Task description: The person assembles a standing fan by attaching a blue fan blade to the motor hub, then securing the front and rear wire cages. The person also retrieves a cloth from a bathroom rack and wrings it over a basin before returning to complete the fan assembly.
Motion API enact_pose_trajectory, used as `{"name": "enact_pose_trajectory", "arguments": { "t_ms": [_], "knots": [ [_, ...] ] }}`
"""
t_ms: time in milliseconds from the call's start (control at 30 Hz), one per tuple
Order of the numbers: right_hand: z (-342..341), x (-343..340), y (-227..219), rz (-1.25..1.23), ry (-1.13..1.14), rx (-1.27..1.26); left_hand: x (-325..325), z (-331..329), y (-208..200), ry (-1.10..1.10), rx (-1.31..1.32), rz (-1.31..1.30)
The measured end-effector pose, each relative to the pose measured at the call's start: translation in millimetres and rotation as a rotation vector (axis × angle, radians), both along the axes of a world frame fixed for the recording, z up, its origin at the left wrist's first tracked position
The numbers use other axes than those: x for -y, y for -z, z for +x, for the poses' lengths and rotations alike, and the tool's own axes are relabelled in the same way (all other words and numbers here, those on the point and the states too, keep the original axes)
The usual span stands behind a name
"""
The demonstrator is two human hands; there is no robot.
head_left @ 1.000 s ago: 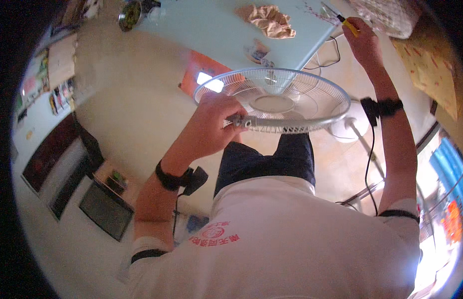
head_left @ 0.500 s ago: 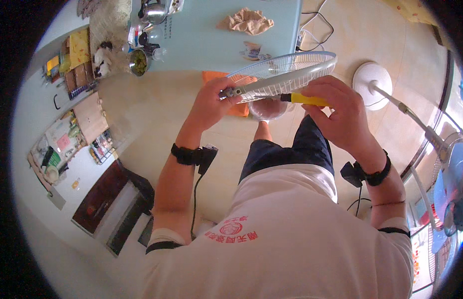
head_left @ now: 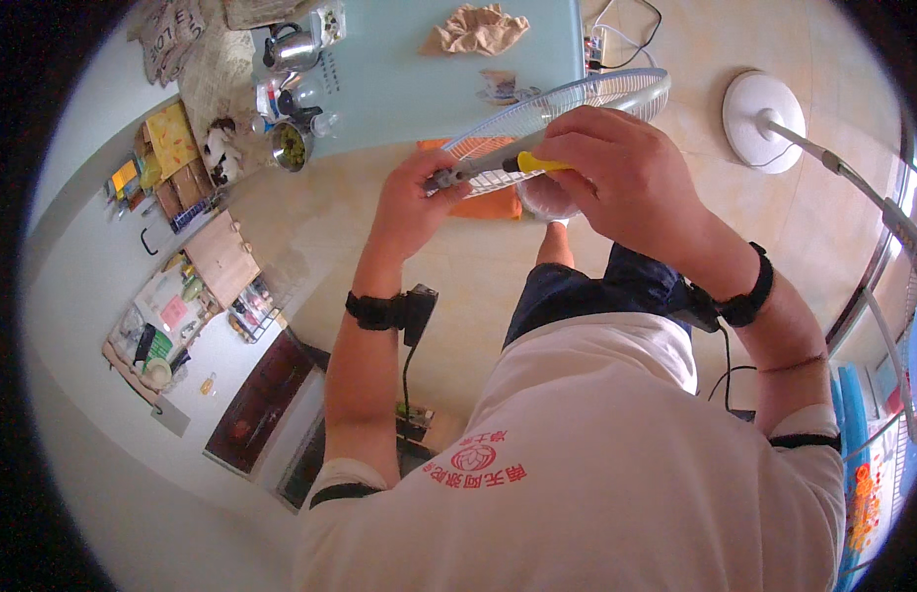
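Note:
A round fan grille point(head_left: 498, 118) of pale wire, with a grey rim, is held nearly edge-on in front of me. My left hand point(head_left: 407, 202) pinches its rim by a small grey clip point(head_left: 452, 176) at the near left. In my right hand point(head_left: 631, 166) is a screwdriver point(head_left: 535, 162) with a yellow and black handle. It points left along the rim toward the clip; whether its tip touches a screw is too small to tell. My right fingers wrap round the back of the handle and hide part of the grille.
Beyond the grille stands a pale blue table point(head_left: 399, 89) with a crumpled brown cloth point(head_left: 481, 30), a metal kettle point(head_left: 291, 49) and a bowl of green pieces point(head_left: 290, 146). An orange surface point(head_left: 488, 203) lies below the grille. At right, a white fan base point(head_left: 762, 113) with its pole leans inward.
My right hand and the screwdriver have moved left, toward the clip by my left hand. The view has shifted, and the left hand still grips the rim.

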State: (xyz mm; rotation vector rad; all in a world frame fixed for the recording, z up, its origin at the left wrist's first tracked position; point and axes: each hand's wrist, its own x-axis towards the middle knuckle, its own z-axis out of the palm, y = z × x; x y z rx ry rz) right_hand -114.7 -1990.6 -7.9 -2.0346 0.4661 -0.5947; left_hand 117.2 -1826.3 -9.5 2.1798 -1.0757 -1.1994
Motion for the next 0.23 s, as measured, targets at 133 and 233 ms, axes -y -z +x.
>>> {"name": "enact_pose_trajectory", "arguments": {
  "t_ms": [133,233],
  "knots": [
    [-0.4,-0.4,2.3,-0.025,-0.010,-0.014,2.4,0.3,-2.9,0.022,0.019,0.024],
    [0.2,1.3,-2.7,-0.017,-0.008,-0.031,4.1,2.1,-4.4,0.047,0.009,-0.009]
  ]
}}
